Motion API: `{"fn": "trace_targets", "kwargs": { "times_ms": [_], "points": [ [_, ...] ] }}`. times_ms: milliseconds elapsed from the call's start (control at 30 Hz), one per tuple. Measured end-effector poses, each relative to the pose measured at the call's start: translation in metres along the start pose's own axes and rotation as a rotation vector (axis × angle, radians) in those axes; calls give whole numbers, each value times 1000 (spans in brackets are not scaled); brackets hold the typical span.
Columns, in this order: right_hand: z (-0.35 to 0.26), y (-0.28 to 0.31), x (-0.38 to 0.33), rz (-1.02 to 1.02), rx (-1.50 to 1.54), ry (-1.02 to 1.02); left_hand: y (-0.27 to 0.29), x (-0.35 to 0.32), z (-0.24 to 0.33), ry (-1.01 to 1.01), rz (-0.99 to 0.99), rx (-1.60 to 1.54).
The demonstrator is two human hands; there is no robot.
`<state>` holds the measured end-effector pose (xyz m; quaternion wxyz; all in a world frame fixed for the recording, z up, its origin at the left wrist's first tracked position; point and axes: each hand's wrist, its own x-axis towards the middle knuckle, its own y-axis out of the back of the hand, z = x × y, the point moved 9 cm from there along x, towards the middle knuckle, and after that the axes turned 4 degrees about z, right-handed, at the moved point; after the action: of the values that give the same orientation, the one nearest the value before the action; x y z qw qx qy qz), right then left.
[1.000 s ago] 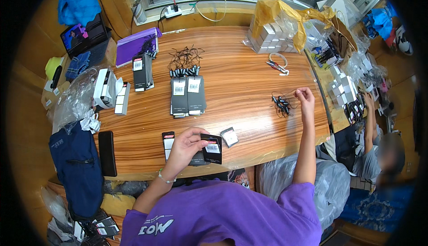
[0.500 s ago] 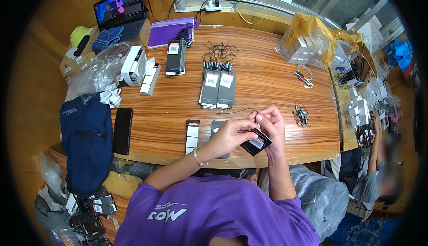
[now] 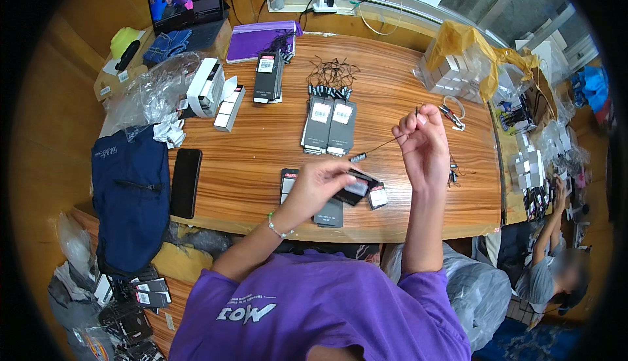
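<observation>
Hang tag (image 3: 351, 195): black, pale label on face, print blurred; tilted in your left hand (image 3: 325, 182), just left of the white label stack (image 3: 378, 197).
Cord (image 3: 382, 146): thin, dark, near straight; slants up into your right hand (image 3: 425, 144), beyond that stack.
Barrel (image 3: 358, 157): small, dark, at the cord's lower end, beyond and left of the stack.

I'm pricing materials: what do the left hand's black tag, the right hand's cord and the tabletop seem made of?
Tag: smooth card, probably, thin and flat. Cord: textile perhaps, thread thin, finish unclear. Tabletop: glossy wood or laminate, by its grain and sheen.
</observation>
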<state>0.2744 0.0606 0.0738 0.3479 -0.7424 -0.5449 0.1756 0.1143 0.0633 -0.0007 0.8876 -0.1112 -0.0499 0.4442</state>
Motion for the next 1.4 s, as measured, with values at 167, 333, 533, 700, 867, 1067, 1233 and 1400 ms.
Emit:
{"fn": "trace_targets", "kwargs": {
  "times_ms": [167,333,533,700,867,1067,1233,1400],
  "points": [
    [14,-23,-30,-54,-368,87,31,1,46,-282,264,219],
    [43,-38,-41,-74,-687,121,38,1,52,-323,321,142],
    [43,-54,-47,-111,-1040,316,37,0,54,-297,326,127],
    [41,-56,-48,-126,-1081,427,35,-1,55,-281,303,159],
    [37,-60,-51,-132,-1114,476,32,-3,57,-272,287,177],
    [39,-57,-51,-104,-1079,486,30,-2,53,-234,266,148],
    [43,-55,-52,-88,-1083,512,29,-5,60,-307,303,211],
    [54,-38,-44,-14,-689,271,19,-11,82,-449,298,544]
  ]
}}
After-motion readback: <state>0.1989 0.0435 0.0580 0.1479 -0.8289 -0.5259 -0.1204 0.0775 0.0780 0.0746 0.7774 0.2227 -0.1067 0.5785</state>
